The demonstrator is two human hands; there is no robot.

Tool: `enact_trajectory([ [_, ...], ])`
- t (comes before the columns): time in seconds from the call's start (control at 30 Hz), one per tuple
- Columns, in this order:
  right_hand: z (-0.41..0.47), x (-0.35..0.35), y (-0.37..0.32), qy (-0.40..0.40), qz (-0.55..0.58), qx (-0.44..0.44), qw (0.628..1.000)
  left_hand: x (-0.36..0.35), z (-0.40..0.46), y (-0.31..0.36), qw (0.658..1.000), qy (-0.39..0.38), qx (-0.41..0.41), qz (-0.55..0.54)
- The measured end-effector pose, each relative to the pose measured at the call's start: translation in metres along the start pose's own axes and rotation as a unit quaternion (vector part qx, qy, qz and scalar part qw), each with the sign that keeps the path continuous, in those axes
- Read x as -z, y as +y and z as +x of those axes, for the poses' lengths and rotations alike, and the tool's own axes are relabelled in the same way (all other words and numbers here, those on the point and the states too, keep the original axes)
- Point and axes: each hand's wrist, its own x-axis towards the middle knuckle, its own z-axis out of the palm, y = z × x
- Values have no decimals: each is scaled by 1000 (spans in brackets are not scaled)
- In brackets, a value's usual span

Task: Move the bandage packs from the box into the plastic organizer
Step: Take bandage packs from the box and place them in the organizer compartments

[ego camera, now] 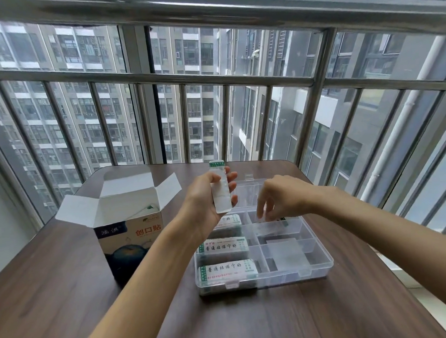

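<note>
Holding a bandage pack (219, 188) upright — left hand (208, 197) raised above the organizer (320, 264).

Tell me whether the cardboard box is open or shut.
Open: the cardboard box stands upright with its white top flaps folded up and outward.

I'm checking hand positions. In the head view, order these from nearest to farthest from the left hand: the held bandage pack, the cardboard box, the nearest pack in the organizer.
1. Held bandage pack, gripped in the left hand.
2. Cardboard box, to its left.
3. Nearest pack, in the organizer's front-left compartment.
</note>
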Motion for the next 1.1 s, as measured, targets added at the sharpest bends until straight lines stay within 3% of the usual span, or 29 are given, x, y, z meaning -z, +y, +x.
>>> enact_trajectory([
  [0.1,-3,1,9,-28,89,-19,995,0,0,0,1000,-6,11,-19],
  [0.3,-8,-2,11,12,41,9,999,0,-5,0,997,-23,33,-69],
  [0.4,-10,2,12,32,51,12,998,-1,-3,-3,999,-24,22,-21],
  [0.57,-24,7,21,78,166,-8,983,1,0,-7,998,-21,-15,54],
  [0.73,-33,11,-17,90,459,-71,881,1,2,-14,996,-19,-27,83],
  [0.93,-32,-10,-46,175,584,-121,784,-6,-2,-23,996,0,-59,64],
  [1.1,-36,-8,-38,122,652,-147,733,-7,-3,-18,988,-5,-53,147],
])
